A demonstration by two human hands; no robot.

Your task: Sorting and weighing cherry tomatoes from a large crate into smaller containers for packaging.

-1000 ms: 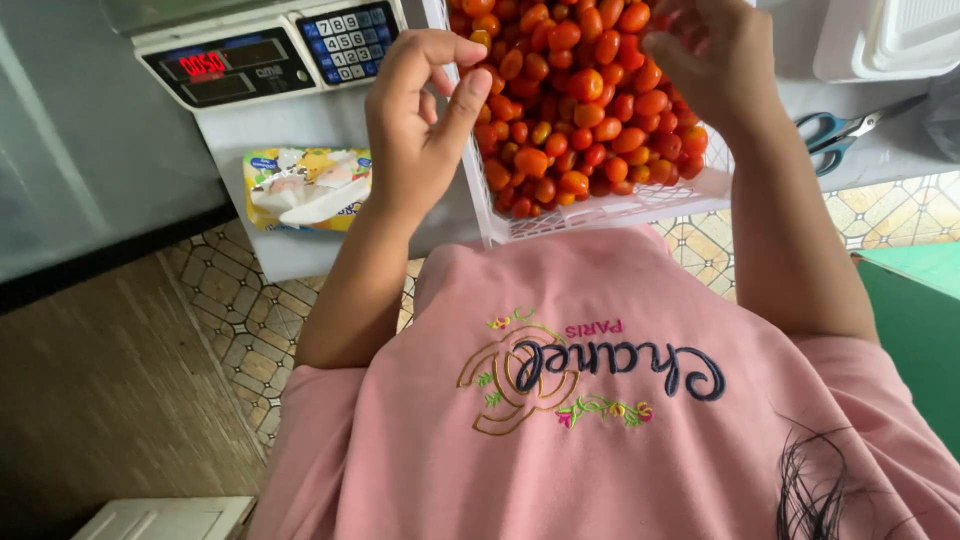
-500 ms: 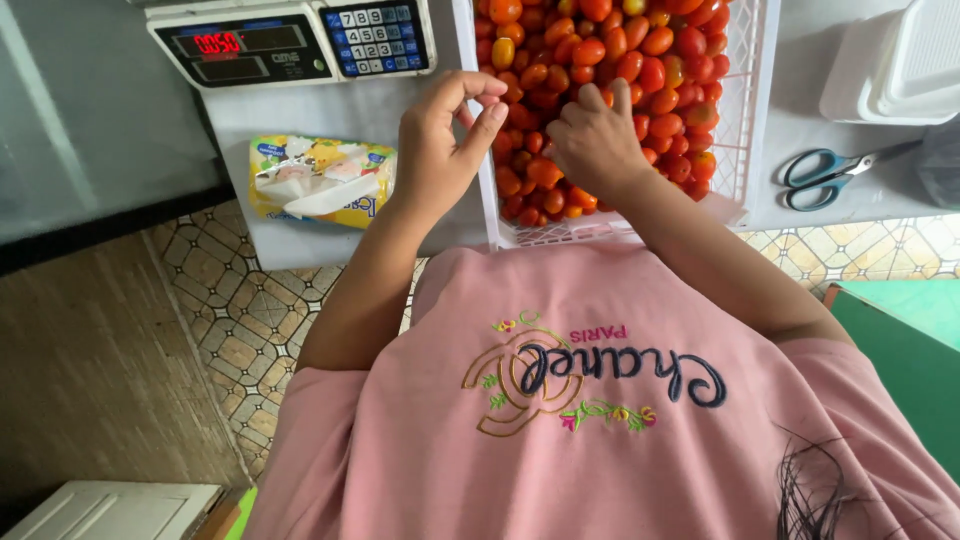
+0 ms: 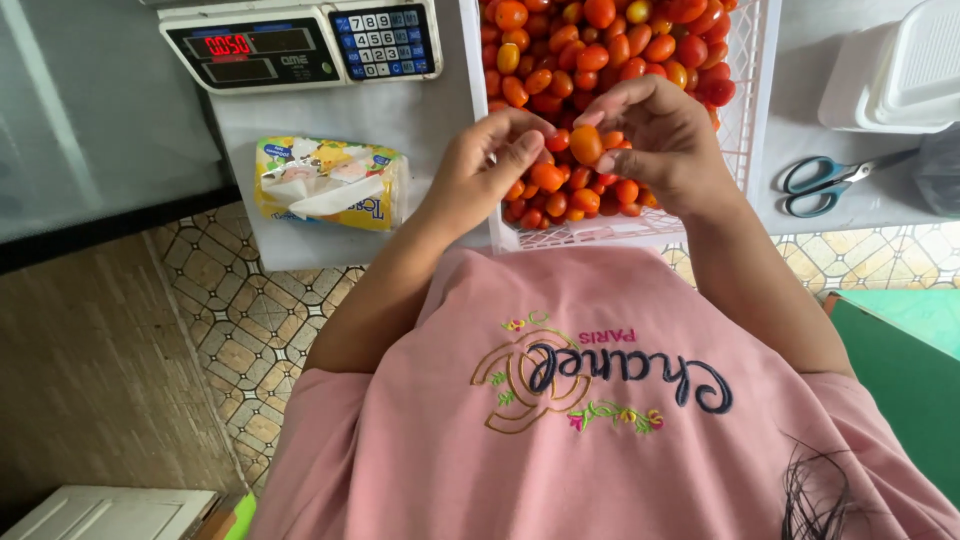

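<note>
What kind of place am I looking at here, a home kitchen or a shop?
Probably a small produce-sorting or selling counter: a digital weighing scale sits beside a white crate heaped with cherry tomatoes, and the right hand holds one tomato.

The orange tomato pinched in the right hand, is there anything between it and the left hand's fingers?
Nothing visible. The orange tomato sits in the right hand fingertips, just above the heap in the white crate. The left hand is right beside it, fingertips almost at the tomato, with only open air between them.

scale (image 3: pixel 300 45) left of crate (image 3: pixel 750 110), scissors (image 3: pixel 835 180) right
</note>
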